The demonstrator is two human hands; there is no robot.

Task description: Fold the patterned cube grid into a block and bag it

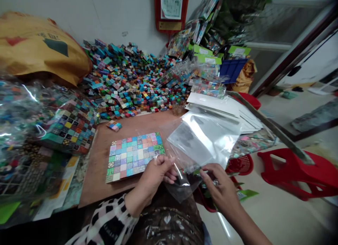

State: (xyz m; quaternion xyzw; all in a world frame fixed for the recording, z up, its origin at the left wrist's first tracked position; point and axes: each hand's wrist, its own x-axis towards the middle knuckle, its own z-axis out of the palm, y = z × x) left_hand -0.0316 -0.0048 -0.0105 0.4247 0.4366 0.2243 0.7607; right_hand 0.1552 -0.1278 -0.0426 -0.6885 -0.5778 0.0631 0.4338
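Observation:
A thin transparent plastic bag (181, 192) is stretched between my two hands over my lap, beside the board's front right. My left hand (155, 172) pinches one side of it between thumb and fingers. Thumb and forefinger of my right hand (220, 188) are closed on the other side. Just left of the bag, a rectangular block of patterned mosaic cubes (133, 155) lies flat on the brown board (92, 183). More flat transparent bags (203, 135) lie behind my hands. A small cluster of cubes (114, 125) sits near the board's back left.
A large heap of loose cubes (132, 83) lies against the wall. Bagged cubes (71, 127) and a yellow sack (39, 44) stand at left. White cards (213, 103) are stacked at the back right. A red stool (303, 171) stands on the floor at right.

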